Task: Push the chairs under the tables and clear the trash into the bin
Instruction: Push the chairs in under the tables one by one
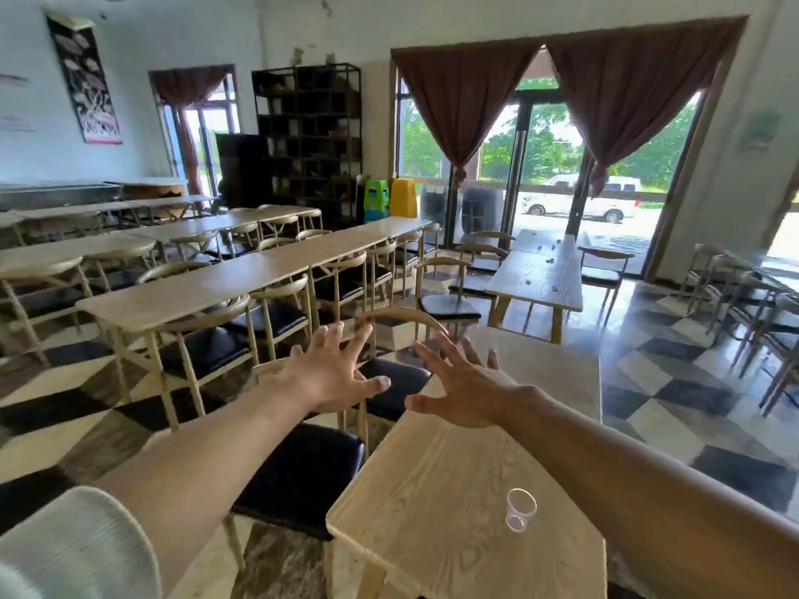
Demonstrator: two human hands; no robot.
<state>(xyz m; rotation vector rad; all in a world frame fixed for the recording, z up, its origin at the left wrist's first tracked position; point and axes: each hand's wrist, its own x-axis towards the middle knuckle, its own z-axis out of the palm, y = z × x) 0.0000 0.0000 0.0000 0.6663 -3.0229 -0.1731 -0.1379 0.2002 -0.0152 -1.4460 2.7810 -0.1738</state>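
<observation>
Biggest thing close by is the wooden surface, with two black-seated chairs along its left edge: the near chair and the far chair. Both hands reach toward the far chair's curved back, left hand and right hand, each grip spread wide and holding nothing. One clear plastic cup lies tipped on the surface; I reckon a hard shove could jolt it off.

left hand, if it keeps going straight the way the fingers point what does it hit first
Most likely the curved wooden backrest of the chair just beyond the left hand; its spread fingertips sit right below that rail. Depth is unclear, so it may already be close to touching.
</observation>
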